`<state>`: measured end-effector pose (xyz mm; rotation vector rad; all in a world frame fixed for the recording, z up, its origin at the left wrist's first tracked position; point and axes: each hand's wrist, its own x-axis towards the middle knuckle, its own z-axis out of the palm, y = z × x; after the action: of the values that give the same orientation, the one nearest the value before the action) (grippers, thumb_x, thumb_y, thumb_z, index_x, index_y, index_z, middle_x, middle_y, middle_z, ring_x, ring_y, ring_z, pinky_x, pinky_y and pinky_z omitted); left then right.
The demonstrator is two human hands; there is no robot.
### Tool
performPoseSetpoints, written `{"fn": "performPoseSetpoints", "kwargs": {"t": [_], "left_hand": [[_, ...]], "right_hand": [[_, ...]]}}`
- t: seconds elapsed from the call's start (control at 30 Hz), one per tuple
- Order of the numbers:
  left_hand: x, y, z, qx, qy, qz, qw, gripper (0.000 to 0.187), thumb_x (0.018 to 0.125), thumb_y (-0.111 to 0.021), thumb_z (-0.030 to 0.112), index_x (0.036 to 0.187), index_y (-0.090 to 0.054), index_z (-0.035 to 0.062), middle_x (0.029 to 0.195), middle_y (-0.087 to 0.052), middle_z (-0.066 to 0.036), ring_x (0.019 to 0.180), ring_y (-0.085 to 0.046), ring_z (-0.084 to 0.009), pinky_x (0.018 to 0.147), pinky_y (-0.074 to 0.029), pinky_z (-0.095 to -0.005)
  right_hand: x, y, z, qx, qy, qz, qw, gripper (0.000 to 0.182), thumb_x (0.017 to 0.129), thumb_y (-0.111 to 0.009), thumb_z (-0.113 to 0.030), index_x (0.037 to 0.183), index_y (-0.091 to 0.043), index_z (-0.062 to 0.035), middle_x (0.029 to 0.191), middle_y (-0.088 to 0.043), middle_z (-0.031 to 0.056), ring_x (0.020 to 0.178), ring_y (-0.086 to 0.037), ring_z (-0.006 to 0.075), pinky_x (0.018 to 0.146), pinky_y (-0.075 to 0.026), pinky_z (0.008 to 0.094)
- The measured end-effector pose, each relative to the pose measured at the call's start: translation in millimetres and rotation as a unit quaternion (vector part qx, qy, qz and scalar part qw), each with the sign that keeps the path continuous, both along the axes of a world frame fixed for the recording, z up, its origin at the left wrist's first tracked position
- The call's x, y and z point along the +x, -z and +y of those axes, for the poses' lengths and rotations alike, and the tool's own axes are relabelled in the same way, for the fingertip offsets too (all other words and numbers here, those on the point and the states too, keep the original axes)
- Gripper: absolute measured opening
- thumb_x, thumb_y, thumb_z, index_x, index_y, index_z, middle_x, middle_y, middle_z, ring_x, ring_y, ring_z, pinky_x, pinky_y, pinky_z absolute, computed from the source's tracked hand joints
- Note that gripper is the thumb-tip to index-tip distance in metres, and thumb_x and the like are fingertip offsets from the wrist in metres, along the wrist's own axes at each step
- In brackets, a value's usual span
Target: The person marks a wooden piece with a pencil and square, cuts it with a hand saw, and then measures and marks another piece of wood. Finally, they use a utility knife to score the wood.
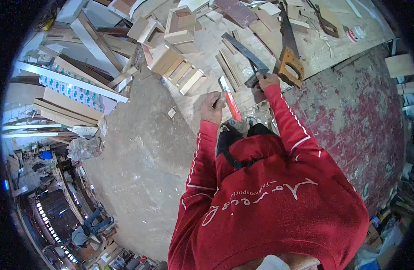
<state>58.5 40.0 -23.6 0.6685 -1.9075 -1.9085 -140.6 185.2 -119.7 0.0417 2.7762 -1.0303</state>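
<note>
My left hand (pixel 213 106) is at the near edge of the work table, its fingers curled; whether anything is between them is too small to tell. Just right of it lies a red-handled tool (pixel 232 104) with a pale blade. Farther right, my right hand (pixel 267 81) has its fingers closed on the dark end of a metal bar tool (pixel 245 52), which extends up and left over the boards. Beside that hand rests a handsaw (pixel 289 58) with a wooden handle. Thin wood strips (pixel 228 69) lie between my hands.
Small wooden boxes (pixel 179 27) and a slatted wooden piece (pixel 177 70) stand on the table (pixel 324 60) to the left. A second saw (pixel 326 24) and a white container (pixel 355 33) are at the upper right. Boards (pixel 72 81) lean at the left.
</note>
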Motion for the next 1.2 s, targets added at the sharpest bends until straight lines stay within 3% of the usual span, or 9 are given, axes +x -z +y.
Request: {"fn": "performPoseSetpoints", "kwargs": {"t": [0.23,0.37,0.4,0.5,0.6,0.73,0.8,1.03,1.2], "left_hand": [[25.1,14.3,-17.4,-0.1,0.002,-0.063,0.993,0.02,0.083,-0.066,0.013,0.095,-0.059,-0.0011,0.088,-0.061,-0.007,0.075,-0.058,-0.0137,0.068,-0.049,-0.0266],[35.0,32.2,-28.3,-0.141,-0.001,-0.051,0.989,0.018,0.08,-0.068,0.014,0.089,-0.062,0.0001,0.083,-0.061,-0.008,0.078,-0.06,-0.0156,0.07,-0.048,-0.027],[36.8,26.8,-29.0,-0.137,0.0,-0.052,0.989,0.018,0.08,-0.068,0.014,0.089,-0.062,0.0001,0.083,-0.061,-0.008,0.078,-0.06,-0.0156,0.07,-0.048,-0.027],[43.4,11.8,-32.2,-0.228,0.023,-0.106,0.968,0.02,0.075,-0.069,0.015,0.09,-0.063,0.0023,0.086,-0.062,-0.012,0.08,-0.06,-0.0234,0.073,-0.048,-0.0322],[39.8,25.1,-40.9,-0.352,0.051,-0.109,0.928,0.023,0.073,-0.067,0.017,0.092,-0.063,0.0038,0.09,-0.061,-0.016,0.084,-0.057,-0.0327,0.079,-0.045,-0.0392],[41.4,49.8,-43.2,-0.42,0.086,-0.056,0.902,0.023,0.075,-0.063,0.018,0.093,-0.063,0.0035,0.093,-0.06,-0.017,0.089,-0.053,-0.0366,0.084,-0.041,-0.0432],[42.1,56.4,-40.1,-0.427,0.096,-0.05,0.898,0.022,0.076,-0.062,0.018,0.093,-0.062,0.0033,0.093,-0.06,-0.017,0.091,-0.052,-0.0366,0.084,-0.04,-0.0432],[47.7,53.5,-28.6,-0.44,0.102,-0.04,0.891,0.024,0.068,-0.062,0.013,0.092,-0.064,0.0095,0.092,-0.057,-0.012,0.09,-0.051,-0.0341,0.084,-0.038,-0.0437],[50.8,57.7,-24.4,-0.449,0.099,-0.046,0.887,0.022,0.067,-0.063,0.013,0.089,-0.064,0.0096,0.09,-0.057,-0.012,0.088,-0.051,-0.0331,0.083,-0.037,-0.0431]], "right_hand": [[8.7,-45.1,-3.3,0.183,-0.133,0.03,0.974,0.055,0.083,-0.049,-0.048,0.088,-0.062,0.005,0.082,-0.065,0.021,0.086,-0.063,0.0352,0.079,-0.049,0.0404],[84.8,-86.3,-25.8,0.106,-0.25,0.072,0.96,0.036,0.082,-0.05,-0.045,0.082,-0.065,-0.0128,0.074,-0.065,0.0183,0.07,-0.064,0.0369,0.066,-0.051,0.047],[104.6,-92.0,-32.6,0.111,-0.286,0.07,0.949,0.038,0.082,-0.051,-0.045,0.088,-0.062,-0.009,0.075,-0.064,0.0193,0.07,-0.063,0.0369,0.067,-0.051,0.0462],[139.0,-87.8,-49.9,0.153,-0.318,0.04,0.935,0.046,0.072,-0.066,-0.023,0.108,-0.045,-0.0029,0.108,-0.053,0.022,0.093,-0.059,0.0361,0.075,-0.051,0.0433],[142.8,-67.3,-60.0,0.199,-0.298,0.022,0.933,0.053,0.067,-0.069,-0.015,0.11,-0.04,-0.0023,0.118,-0.046,0.0203,0.099,-0.056,0.0367,0.08,-0.05,0.0427],[149.5,-47.3,-55.3,0.151,-0.254,0.027,0.955,0.048,0.07,-0.066,-0.015,0.108,-0.041,0.0003,0.113,-0.049,0.0232,0.095,-0.057,0.0374,0.081,-0.048,0.0422],[158.4,-46.4,-42.3,0.033,-0.182,-0.046,0.982,0.034,0.081,-0.053,-0.023,0.107,-0.045,-0.003,0.093,-0.058,0.0213,0.089,-0.058,0.0358,0.072,-0.046,0.0447],[193.6,-69.6,-7.7,-0.151,-0.132,-0.202,0.959,0.039,0.085,-0.047,-0.035,0.103,-0.051,-0.0005,0.081,-0.058,0.0272,0.082,-0.057,0.0426,0.072,-0.043,0.0439],[210.4,-47.3,-8.0,-0.05,-0.163,-0.128,0.977,0.032,0.089,-0.042,-0.033,0.107,-0.046,-0.0072,0.082,-0.061,0.0237,0.079,-0.059,0.043,0.071,-0.045,0.0485]]}}
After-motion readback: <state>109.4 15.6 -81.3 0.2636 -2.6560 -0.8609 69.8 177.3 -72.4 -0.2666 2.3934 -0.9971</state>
